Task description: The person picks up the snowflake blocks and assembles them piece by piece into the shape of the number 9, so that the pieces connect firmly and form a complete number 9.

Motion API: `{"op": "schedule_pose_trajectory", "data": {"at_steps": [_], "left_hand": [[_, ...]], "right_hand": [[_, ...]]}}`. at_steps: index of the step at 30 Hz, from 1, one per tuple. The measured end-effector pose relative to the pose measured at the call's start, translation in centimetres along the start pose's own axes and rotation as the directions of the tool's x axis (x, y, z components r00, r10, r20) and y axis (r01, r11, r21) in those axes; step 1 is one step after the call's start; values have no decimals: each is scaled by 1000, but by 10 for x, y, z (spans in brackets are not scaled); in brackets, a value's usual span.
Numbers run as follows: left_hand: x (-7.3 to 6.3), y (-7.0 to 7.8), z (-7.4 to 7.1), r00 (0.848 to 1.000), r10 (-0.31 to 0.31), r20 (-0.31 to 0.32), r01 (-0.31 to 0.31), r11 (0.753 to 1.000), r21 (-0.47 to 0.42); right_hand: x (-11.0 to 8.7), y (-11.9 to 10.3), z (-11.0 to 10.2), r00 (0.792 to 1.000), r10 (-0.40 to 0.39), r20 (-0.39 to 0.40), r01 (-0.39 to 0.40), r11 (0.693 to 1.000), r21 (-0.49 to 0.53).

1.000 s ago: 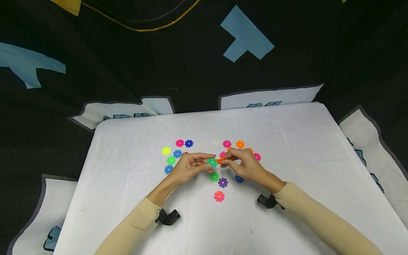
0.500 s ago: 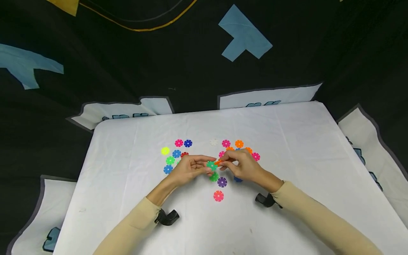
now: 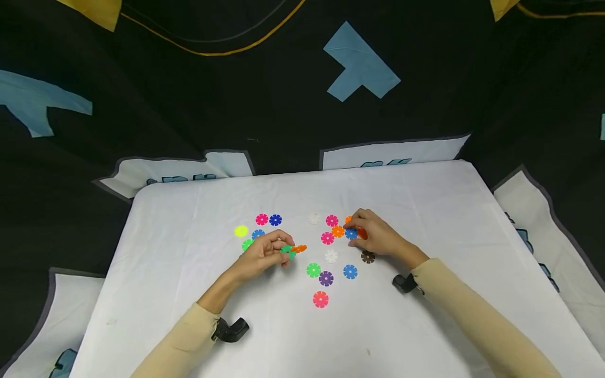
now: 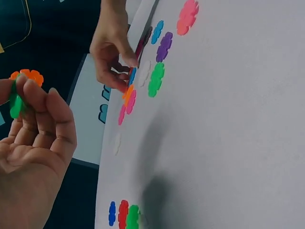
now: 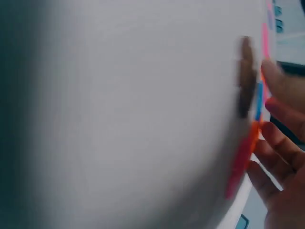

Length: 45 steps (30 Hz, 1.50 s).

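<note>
My left hand [image 3: 260, 254] pinches a green notched interlocking disc [image 3: 285, 249] above the white table. An orange notched disc [image 3: 300, 249] is joined to its edge and sticks out to the right; in the left wrist view this orange disc [image 4: 33, 76] shows behind the fingertips. Over the right-hand group of discs, my right hand [image 3: 380, 236] reaches down with thumb and fingers apart. Its fingertips are right at a blue disc [image 3: 351, 234], beside another orange disc [image 3: 337, 231]. In the right wrist view the blue disc [image 5: 259, 101] lies between the thumb and fingers.
Loose discs lie flat around the hands, among them a purple disc [image 3: 326, 279], a coral disc [image 3: 320, 300], a brown disc [image 3: 367, 256] and a white disc [image 3: 331, 255]. More discs, including a yellow disc [image 3: 241, 231], lie at the left, partly behind the left hand.
My right hand has let go of the orange disc and moved right to the discs on the table. My left hand has drawn left with the joined green and orange discs.
</note>
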<state>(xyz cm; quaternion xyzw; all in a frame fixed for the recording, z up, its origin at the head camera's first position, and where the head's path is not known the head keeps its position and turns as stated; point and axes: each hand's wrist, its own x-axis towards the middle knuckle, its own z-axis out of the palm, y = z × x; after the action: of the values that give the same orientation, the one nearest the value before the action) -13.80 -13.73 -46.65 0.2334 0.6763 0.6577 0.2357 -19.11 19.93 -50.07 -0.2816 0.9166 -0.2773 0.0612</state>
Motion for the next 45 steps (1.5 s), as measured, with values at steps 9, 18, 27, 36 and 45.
{"op": "schedule_pose_trajectory", "data": {"at_steps": [9,18,27,36,45], "left_hand": [[5,11,3,998,16,-62,-9,992,123],[16,16,13,995,12,-95,-5,998,70],[25,21,22,997,16,-76,-9,996,89],[25,21,20,999,16,-36,-12,996,87],[26,19,18,999,-31,-35,35,993,115]], "right_hand": [[-1,-1,5,995,63,-79,-66,997,-31],[-1,-60,-2,999,36,34,-49,791,610],[-3,-92,-8,997,34,73,-79,581,810],[-5,-103,-12,996,63,70,-94,601,794],[-5,-111,-13,990,130,56,-132,718,683]]}}
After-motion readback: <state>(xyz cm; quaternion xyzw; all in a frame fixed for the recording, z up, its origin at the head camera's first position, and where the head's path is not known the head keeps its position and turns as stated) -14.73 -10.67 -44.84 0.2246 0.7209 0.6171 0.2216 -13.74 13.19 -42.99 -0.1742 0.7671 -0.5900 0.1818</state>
